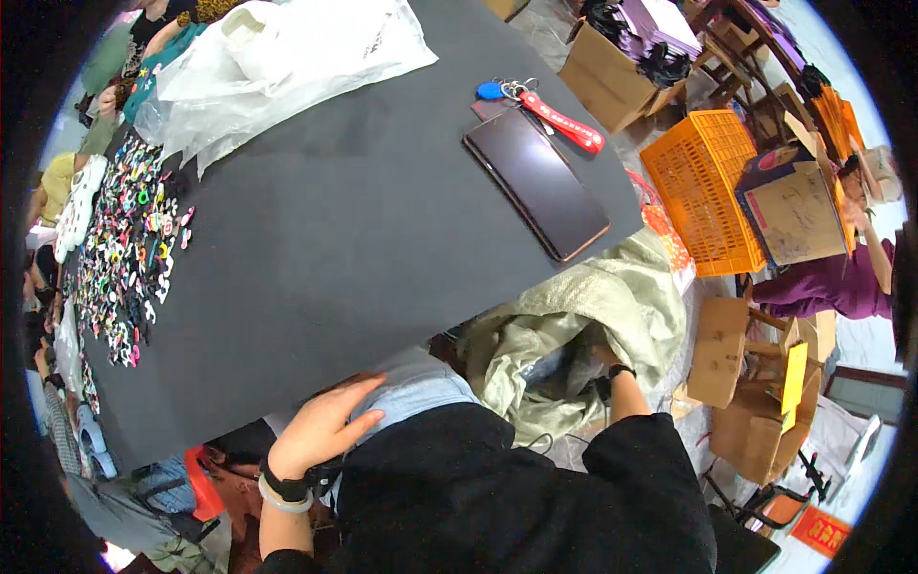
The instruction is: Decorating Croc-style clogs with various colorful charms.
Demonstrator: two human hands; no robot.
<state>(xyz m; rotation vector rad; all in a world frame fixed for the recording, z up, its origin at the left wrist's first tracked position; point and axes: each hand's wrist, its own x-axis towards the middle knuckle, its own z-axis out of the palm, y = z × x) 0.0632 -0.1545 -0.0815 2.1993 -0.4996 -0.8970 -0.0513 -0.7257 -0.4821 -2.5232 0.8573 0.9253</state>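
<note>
Left hand [323, 427]: fingers loosely extended, thumb apart, nothing held, over the light-blue jeans [426, 385] by the tabletop [316, 258] edge. Right hand [605, 358] reached into the mouth of the pale-green woven sack [626, 292]; its fingers were hidden, grip couldn't be told. Sack lay around that hand, beside the tabletop, well apart from left fingers.

A dark grey table [335, 230] carries a plastic bag [287, 72], phone [537, 182], red-strapped keyring [564, 124] and small colourful pieces [129, 239].
</note>
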